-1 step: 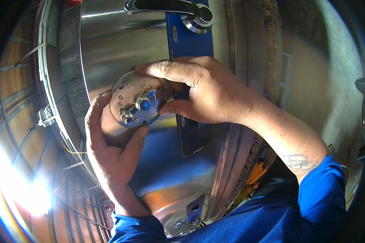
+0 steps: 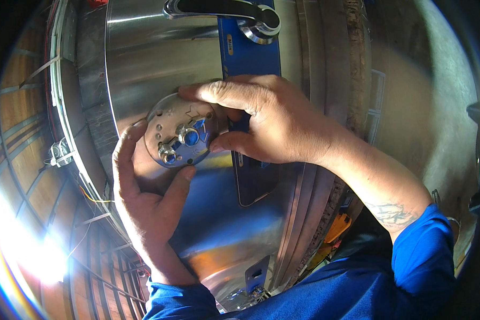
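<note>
A round, shiny metal disc with small holes and engraved marks sits against a brushed steel panel. Two short metal knobs stick out of it, a larger knob near its middle and a smaller knob lower left. My left hand curves round the disc's left and lower rim, fingertips on the edge. From the right, my right hand grips its upper and right rim between thumb and fingers. The disc's back is hidden, so I cannot tell whether it is fastened.
Above my right hand, a chrome-and-black lever handle stands on a long blue plate running beneath that hand. A small plate with a cutout is near my body. Orange plastic pieces lie beyond the panel's right edge. Bright light glares at left.
</note>
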Motion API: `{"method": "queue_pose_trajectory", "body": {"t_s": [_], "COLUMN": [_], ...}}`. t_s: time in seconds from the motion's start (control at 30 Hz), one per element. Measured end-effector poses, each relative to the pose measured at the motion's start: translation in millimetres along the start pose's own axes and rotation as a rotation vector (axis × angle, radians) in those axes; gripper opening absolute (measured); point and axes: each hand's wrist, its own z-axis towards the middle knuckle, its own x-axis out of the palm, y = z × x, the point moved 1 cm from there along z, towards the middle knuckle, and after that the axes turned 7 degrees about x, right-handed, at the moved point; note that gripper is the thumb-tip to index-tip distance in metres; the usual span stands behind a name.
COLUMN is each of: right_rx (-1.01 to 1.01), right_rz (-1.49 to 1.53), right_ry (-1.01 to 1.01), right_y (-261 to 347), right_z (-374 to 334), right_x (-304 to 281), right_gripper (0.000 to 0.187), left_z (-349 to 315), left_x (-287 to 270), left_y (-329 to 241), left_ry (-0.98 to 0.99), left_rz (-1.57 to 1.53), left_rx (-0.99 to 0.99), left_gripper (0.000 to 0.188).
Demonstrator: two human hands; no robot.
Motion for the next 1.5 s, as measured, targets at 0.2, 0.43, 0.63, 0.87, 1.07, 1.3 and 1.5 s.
{"method": "queue_pose_trajectory", "body": {"t_s": [0.2, 0.43, 0.63, 0.87, 1.07, 1.3, 1.5], "right_rx": [0.008, -0.024, -0.026, -0.039, -0.028, 0.038, -0.097], "right_rz": [0.018, 0.001, -0.001, 0.027, 0.014, -0.01, -0.031], "right_ry": [0.072, 0.088, 0.098, 0.056, 0.081, 0.17, 0.112], "right_y": [-4.5, -4.5, -6.5, -7.8, -10.2, -6.7, -9.7], "right_z": [0.4, 11.2, 10.7, 9.3, 12.7, 15.2, 20.6], "right_x": [0.3, -7.0, -5.9, -6.0, -7.7, -13.1, -11.5], "right_gripper": [0.066, 0.064, 0.065, 0.057, 0.057, 0.056, 0.059], "left_z": [-0.1, 4.8, 4.7, 6.7, 6.1, 0.7, 0.7], "left_x": [-1.7, 3.3, 2.0, 2.8, 4.2, 3.6, 3.0], "left_y": [-1.9, -2.9, 2.6, 2.9, 1.2, 1.8, 3.2], "left_ry": [0.041, 0.005, 0.026, 0.031, 0.019, -0.002, -0.003], "left_rz": [0.178, 0.058, 0.046, 0.067, 0.08, 0.133, 0.166], "left_rx": [0.051, 0.032, 0.03, 0.103, 0.107, 0.036, 0.057], "left_gripper": [0.08, 0.08, 0.08, 0.077, 0.078, 0.078, 0.077]}}
